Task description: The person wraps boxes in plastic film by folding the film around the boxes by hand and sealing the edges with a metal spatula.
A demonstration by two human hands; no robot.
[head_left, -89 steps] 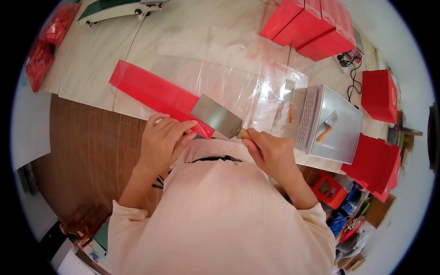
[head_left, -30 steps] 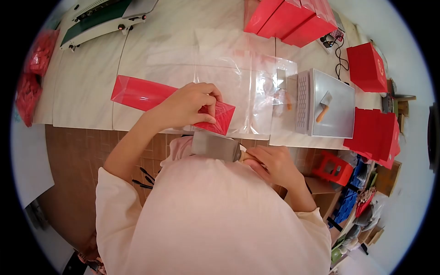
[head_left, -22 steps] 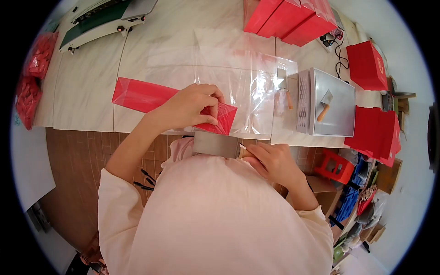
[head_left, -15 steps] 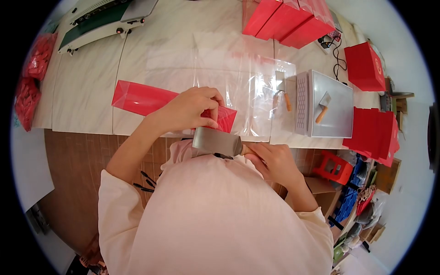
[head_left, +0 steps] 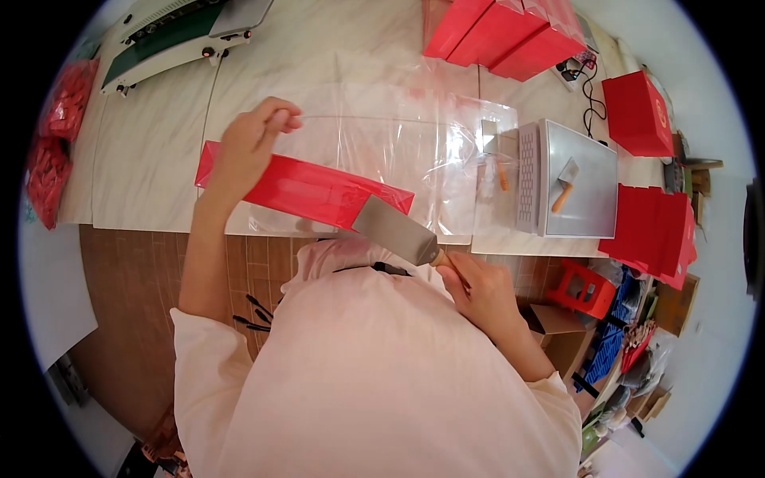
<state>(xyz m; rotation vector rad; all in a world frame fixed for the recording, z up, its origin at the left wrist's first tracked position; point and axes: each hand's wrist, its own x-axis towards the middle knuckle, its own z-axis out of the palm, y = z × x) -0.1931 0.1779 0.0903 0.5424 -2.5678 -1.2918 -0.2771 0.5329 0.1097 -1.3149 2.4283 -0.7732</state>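
Note:
My right hand (head_left: 488,293) grips the wooden handle of a spatula (head_left: 396,231) with a wide flat metal blade. Its blade tip meets the right part of a long red box (head_left: 319,191) in clear wrap, which lies slanted near the table's front edge. Over the box's left part is my left hand (head_left: 253,143), fingers curled together, nothing visible in them. Clear plastic film (head_left: 374,119) is spread out behind and to the right of the box.
A white metal-topped unit (head_left: 590,191) carries a small wood-handled spatula (head_left: 565,185); a similar spatula (head_left: 502,175) lies left of it. Red boxes (head_left: 498,36) stand at the back right. A green-and-white machine (head_left: 179,40) sits at the back left. Black cables (head_left: 591,95) run at the right.
My left hand has left the box's right end and moved left and up. The spatula has shifted slightly right and down, its blade tilting more, still in my right hand.

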